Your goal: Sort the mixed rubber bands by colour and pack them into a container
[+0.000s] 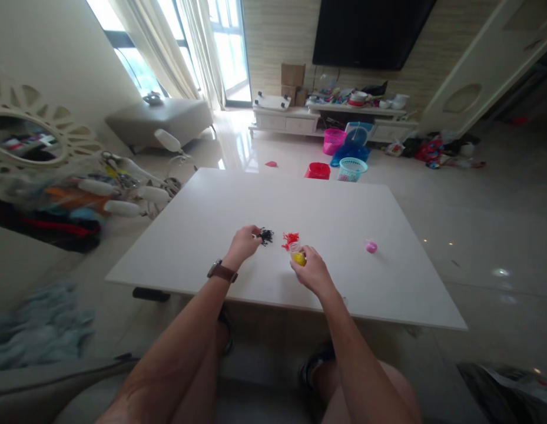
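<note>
My left hand (245, 244), with a brown-strapped watch on its wrist, is at a small pile of black strands (266, 236) on the white table (335, 209). Its thumb and fingers are drawn together on the pile's left edge. A small clear container (295, 249) with something yellow (299, 258) in its lower part is gripped in my right hand (314, 270). The container tilts, its clear end toward a heap of red strands (291, 238) just behind it. Farther right on the tabletop lies a small pink bundle (371, 247).
Beyond the table's far edge stand a red bin (318, 171), a light-blue basket (352, 169) and a pink basket (334, 141). A white lamp-like stand (155, 193) is close to the left edge. A low cabinet (295, 123) runs below the television (373, 32).
</note>
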